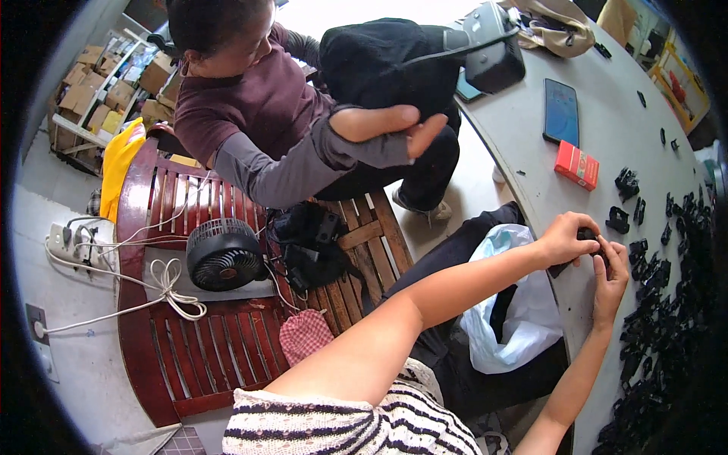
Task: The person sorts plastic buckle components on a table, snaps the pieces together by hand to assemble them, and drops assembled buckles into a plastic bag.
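My left hand (563,240) and my right hand (610,282) meet over the edge of the pale table (523,148). Between their closed fingers is a small black plastic part (586,234), mostly covered, so its shape is unclear. Both hands appear to grip it. Just to the right, several loose black plastic pieces (618,220) lie on the tabletop beside a large heap of similar black pieces (660,334). A white plastic bag (489,334) hangs open by my lap, below my left forearm.
A red box (576,165) and a phone (561,112) lie beyond my hands; a beige bag (557,30) is at the far end. A co-worker's sleeved arm (280,171) reaches out at the upper left. A black fan (222,255) and white cable (163,292) rest on the wooden bench (182,356).
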A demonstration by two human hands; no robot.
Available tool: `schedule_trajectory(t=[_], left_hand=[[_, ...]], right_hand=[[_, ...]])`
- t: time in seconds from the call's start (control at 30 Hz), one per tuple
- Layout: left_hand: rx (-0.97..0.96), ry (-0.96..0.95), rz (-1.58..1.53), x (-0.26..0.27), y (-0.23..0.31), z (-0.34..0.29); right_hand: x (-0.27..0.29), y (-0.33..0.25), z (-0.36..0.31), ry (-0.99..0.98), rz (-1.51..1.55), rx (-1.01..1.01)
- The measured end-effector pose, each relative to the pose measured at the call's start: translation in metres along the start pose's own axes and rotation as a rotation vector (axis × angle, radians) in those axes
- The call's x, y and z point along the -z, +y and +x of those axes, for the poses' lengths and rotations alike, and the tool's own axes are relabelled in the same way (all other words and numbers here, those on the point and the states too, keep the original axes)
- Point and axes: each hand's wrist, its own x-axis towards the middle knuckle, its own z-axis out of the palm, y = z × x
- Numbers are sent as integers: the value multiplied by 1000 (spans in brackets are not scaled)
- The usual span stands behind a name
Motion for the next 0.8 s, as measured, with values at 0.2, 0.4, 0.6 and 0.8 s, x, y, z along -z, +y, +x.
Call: schedule_trajectory(t=[0.2, 0.4, 0.6, 0.8], left_hand=[[-11, -12, -37, -6, 4, -4], [-68, -14, -140, 17, 5, -15], [42, -129, 172, 95, 52, -35], [78, -151, 333, 127, 105, -71]], right_hand=[[6, -3, -5, -16, -174, 4], [-10, -18, -3, -64, -200, 32], [7, -4, -7, -1, -3, -148], [-28, -44, -3, -150, 173, -35]])
